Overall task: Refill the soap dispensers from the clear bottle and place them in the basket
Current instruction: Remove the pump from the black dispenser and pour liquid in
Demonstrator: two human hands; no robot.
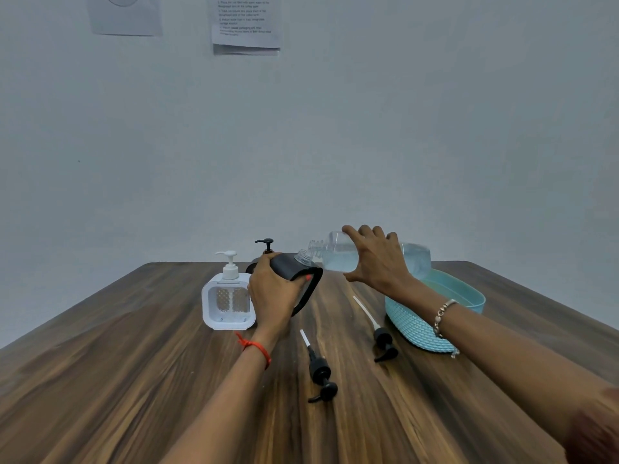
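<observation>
My left hand (273, 291) gripped the black dispenser (296, 274), tilted at the table's (134, 380) far middle. My right hand (375, 259) held the clear bottle (338, 251) tipped, its mouth touching the dispenser's opening, left of the basket (418, 324).

Glossy wood-grain table (134, 380), clear plastic bottle (338, 254), woven-textured basket (412, 324).

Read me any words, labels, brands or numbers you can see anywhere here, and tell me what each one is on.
Printed white sheet pinned on the wall: numbered lines of instructions, too small and blurred to quote.
Second white paper on the wall: only part of a drawn curve shows, no text.
Clear plastic refill bottle, black soap dispenser, white square soap dispenser, woven turquoise basket: no readable label.
</observation>
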